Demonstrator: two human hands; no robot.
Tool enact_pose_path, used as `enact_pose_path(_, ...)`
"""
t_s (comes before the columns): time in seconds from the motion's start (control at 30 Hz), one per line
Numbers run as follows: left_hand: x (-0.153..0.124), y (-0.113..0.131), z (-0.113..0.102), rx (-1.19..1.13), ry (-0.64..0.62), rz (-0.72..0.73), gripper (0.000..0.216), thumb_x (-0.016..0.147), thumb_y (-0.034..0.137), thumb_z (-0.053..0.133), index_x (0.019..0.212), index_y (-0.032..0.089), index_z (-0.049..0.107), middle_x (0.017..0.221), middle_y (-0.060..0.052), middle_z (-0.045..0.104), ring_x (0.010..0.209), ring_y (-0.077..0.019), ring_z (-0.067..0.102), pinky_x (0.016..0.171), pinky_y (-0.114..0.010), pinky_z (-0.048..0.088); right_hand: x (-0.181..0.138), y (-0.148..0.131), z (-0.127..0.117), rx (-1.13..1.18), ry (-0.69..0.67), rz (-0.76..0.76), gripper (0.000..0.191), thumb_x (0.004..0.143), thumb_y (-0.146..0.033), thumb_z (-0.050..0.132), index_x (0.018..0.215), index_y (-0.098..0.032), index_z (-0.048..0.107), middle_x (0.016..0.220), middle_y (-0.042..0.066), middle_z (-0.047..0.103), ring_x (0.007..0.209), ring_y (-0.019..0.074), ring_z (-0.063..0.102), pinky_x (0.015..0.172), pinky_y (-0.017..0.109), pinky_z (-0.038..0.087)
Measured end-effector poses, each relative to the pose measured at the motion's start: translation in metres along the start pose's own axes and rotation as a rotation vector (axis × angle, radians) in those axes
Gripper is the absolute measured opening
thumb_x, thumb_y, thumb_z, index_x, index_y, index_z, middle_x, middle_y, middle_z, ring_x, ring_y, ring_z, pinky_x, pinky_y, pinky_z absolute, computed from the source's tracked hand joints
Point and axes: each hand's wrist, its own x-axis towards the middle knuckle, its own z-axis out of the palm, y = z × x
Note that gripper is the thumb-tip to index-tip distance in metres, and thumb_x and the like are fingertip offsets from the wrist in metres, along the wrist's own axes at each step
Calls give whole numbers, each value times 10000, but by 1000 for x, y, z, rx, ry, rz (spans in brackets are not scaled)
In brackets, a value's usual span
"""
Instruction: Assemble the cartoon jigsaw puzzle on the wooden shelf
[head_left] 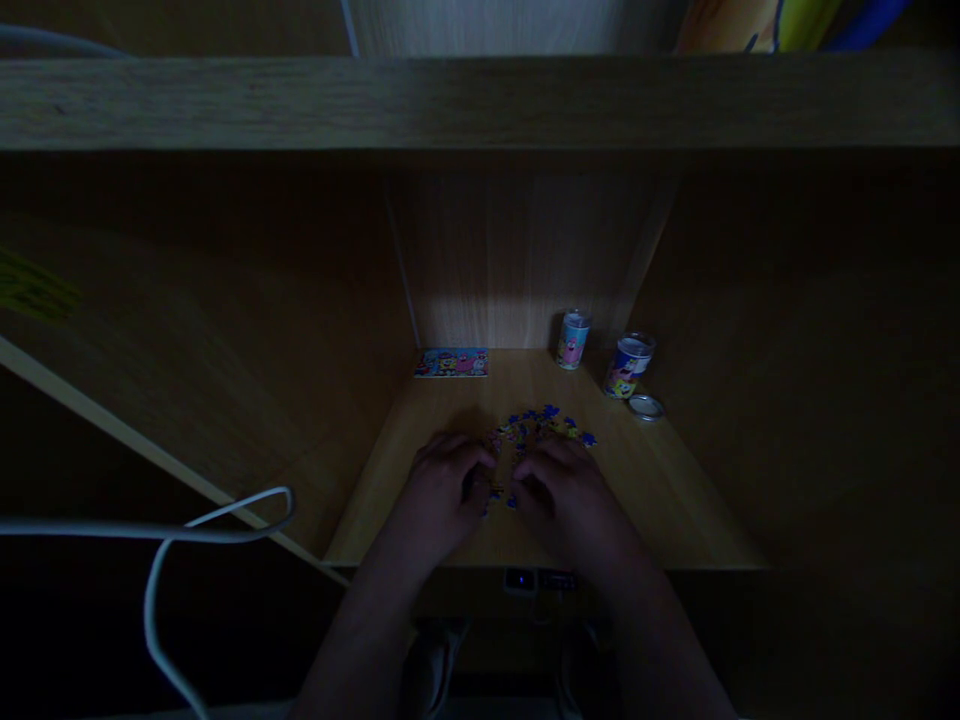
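In the dim head view, loose jigsaw puzzle pieces, mostly blue and yellow, lie scattered on the wooden shelf board between and beyond my hands. My left hand is at the left edge of the pieces, fingers curled in toward the thumb. Opposite it, my right hand bends its fingers down over the right side of them. Both hands look pinched closed, but what is between the fingertips is too dark to make out. A few small pieces show in the gap between the hands.
A colourful cartoon picture card lies at the back left. Two cartoon-printed cans stand at the back right, with a round lid beside the nearer one. An upper shelf edge crosses above. A white cable loops at the left.
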Motion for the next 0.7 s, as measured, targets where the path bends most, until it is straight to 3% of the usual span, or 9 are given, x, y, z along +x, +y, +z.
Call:
enact_pose_path(0.2,-6,-2,-17,26,-57,-43,334,897,-37,587,969,238,761,1060,-39,789,1065,-274,716,991,-461,550,-1,-3,-1,5,-32,-20,239,927,-14,675,933,-241,752,1146,59,735,1155,274,649,1081,482,548)
enact_pose_path(0.4,-6,-11,-21,-8,-35,11,390,849,-77,569,922,256,757,1001,-5,793,1024,-248,721,964,-417,550,-2,-1,4,-56,5,-18,284,980,-112,713,1221,-248,775,1339,104,739,1296,318,643,1176,563,534)
enact_pose_path(0.53,-6,-12,-17,-49,-60,102,385,879,-59,585,943,267,781,1002,0,804,1035,-240,734,972,-415,542,-2,1,4,-34,-39,-56,158,1002,-256,810,1155,-270,778,1361,92,734,1340,337,630,1195,583,522)
enact_pose_path(0.7,-7,-14,-16,-75,-76,171,416,893,-47,587,987,288,814,1007,11,808,1002,-220,745,962,-408,547,-1,3,4,-12,-55,-50,110,985,-243,849,1040,-269,757,1297,74,743,1288,315,657,1151,557,544)
